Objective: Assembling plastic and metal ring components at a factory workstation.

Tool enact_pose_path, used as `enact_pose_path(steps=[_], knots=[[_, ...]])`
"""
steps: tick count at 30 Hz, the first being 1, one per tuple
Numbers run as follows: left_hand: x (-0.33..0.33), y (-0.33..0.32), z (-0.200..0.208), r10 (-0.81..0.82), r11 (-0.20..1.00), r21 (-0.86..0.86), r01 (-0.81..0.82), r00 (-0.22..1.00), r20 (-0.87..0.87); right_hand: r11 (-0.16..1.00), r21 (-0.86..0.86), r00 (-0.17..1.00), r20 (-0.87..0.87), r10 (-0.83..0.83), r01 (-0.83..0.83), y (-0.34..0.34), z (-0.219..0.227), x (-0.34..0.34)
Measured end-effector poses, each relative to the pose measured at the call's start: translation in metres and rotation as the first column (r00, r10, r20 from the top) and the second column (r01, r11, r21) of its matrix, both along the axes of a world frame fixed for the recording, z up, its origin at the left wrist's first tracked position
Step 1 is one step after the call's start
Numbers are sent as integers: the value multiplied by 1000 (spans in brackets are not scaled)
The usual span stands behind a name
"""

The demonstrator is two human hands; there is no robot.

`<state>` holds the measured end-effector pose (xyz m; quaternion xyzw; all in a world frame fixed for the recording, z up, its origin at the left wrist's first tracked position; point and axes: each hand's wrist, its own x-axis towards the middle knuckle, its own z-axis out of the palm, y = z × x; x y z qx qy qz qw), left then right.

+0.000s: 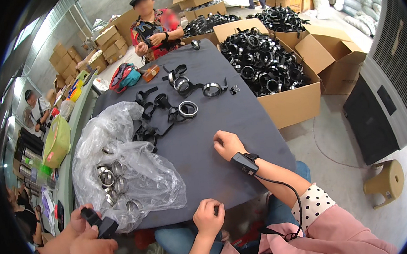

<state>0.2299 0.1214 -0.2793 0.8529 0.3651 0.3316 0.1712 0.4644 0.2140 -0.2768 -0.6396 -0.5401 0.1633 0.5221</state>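
My left hand (209, 218) is curled closed at the table's near edge, with a small dark thing in its fingers that I cannot make out. On the grey tabletop rests my right hand (228, 145), fingers folded in and nothing visible in them. A black device (244, 163) with a cable is strapped to my right wrist. Beyond my hands lie black strap-like parts with metal rings (188, 110), the nearest one well apart from my right hand. To the left, a clear plastic bag (157, 180) holds several loose metal rings (106, 177).
At the lower left a co-worker's hands (92, 241) hold a black part (107, 226). Another person (150, 33) works at the table's far end. An open carton (290, 106) of black ringed parts stands at the right, near a large cooler (374, 109) and a stool (384, 183).
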Motion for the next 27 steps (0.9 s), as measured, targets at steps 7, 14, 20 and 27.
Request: enact_pose_path(steps=[7,14,20,27], knots=[[82,-9,115,-353,935,66,347,912,210,999,5,989,-140,-53,54,12,-2,12],[104,1,113,-675,737,-79,671,727,-127,989,-147,959,-274,-75,36,-8,-13,42],[-59,35,269,-101,766,-2,643,117,-988,993,-66,932,-357,65,-95,8,-21,22],[-81,37,287,-240,863,-99,495,230,-943,991,-14,925,-361,122,-136,16,-14,6]])
